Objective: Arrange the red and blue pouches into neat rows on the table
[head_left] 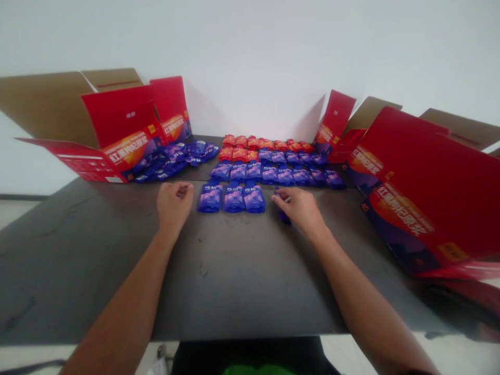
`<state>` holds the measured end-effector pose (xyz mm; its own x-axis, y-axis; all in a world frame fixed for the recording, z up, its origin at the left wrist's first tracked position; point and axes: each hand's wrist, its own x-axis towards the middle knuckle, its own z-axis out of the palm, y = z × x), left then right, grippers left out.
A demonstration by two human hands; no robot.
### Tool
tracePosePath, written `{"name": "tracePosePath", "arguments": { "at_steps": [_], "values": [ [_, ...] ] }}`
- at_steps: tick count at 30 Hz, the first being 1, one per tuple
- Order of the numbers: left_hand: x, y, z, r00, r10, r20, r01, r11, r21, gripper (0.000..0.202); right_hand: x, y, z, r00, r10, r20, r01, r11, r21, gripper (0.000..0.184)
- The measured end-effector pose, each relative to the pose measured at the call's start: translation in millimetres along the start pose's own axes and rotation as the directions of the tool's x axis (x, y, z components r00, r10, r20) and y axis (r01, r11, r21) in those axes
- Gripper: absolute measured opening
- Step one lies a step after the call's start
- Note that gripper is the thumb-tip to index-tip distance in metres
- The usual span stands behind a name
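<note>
Purple foil pouch (pixel 285 216): pinched in my right hand (pixel 299 210), long axis running away from me, just right of the front pouch row (pixel 233 198); left hand (pixel 175 204) clenched, empty, above the dark tabletop (pixel 234 271).

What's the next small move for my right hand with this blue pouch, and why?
Probably set the blue pouch down beside the front row of three pouches: your right hand has it just past that row's end, and the row behind runs further right.
</note>
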<state>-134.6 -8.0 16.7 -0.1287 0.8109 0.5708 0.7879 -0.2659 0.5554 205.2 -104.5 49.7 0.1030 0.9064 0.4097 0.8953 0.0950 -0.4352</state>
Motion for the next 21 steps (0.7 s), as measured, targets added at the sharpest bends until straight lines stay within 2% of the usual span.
{"name": "tracePosePath", "arguments": {
  "at_steps": [2,4,7,9,13,21],
  "values": [
    [0,0,0.0,1.000,-0.002,-0.006,0.002,1.000,0.002,0.024,-2,7,-2,0.996,0.012,0.093,-0.017,0.998,0.052,0.034],
    [0,0,-0.7,1.000,-0.012,-0.010,0.012,1.000,0.005,0.024,-4,17,-10,0.979,-0.037,0.201,0.021,0.996,0.085,0.042],
    [0,2,-2.2,1.000,-0.018,-0.017,0.018,1.000,0.006,0.024,-7,31,-20,0.904,-0.203,0.377,0.171,0.978,0.118,0.057],
    [0,3,-3.0,1.000,-0.016,-0.016,0.016,1.000,0.004,0.024,-7,36,-20,0.854,-0.272,0.444,0.232,0.962,0.143,0.065],
    [0,3,-3.2,0.999,-0.030,-0.009,0.030,0.999,0.014,0.023,-6,39,-10,0.836,-0.297,0.462,0.249,0.955,0.162,0.051],
    [1,0,-1.4,0.999,-0.027,-0.031,0.028,1.000,0.010,0.022,-4,44,4,0.880,-0.299,0.369,0.268,0.954,0.134,0.046]
  ]
}}
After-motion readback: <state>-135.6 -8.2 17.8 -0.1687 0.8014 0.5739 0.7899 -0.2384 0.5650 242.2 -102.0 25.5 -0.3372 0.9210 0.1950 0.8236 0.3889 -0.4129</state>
